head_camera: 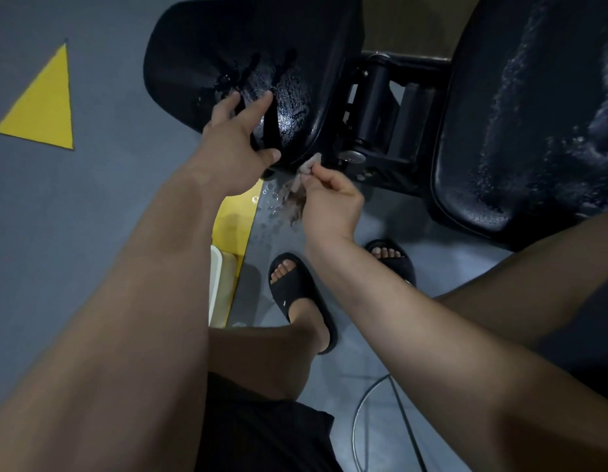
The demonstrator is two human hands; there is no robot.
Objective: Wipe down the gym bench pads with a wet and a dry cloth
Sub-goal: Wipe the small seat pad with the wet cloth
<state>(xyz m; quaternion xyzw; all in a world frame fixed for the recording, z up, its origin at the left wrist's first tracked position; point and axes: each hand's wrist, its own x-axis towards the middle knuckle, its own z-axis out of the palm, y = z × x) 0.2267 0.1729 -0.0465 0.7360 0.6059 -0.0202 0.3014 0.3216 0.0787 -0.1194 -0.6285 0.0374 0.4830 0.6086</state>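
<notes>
A black seat pad point(227, 46) fills the upper middle, shiny with water drops. A longer black back pad point(520, 114) lies at the right, also wet in streaks. My left hand point(234, 144) rests on the near edge of the seat pad, fingers spread on the wet surface and thumb under the rim. Just below that edge, my right hand point(329, 202) pinches a small wet pinkish-brown cloth point(295, 195), which hangs down from my fingers.
A black metal hinge and frame point(374, 110) joins the two pads. Water drops lie on the grey floor point(57, 233) under the cloth. Yellow floor markings point(43, 103) are at left. My feet in black slides point(302, 298) stand below; a white tub edge point(216, 284) is beside them.
</notes>
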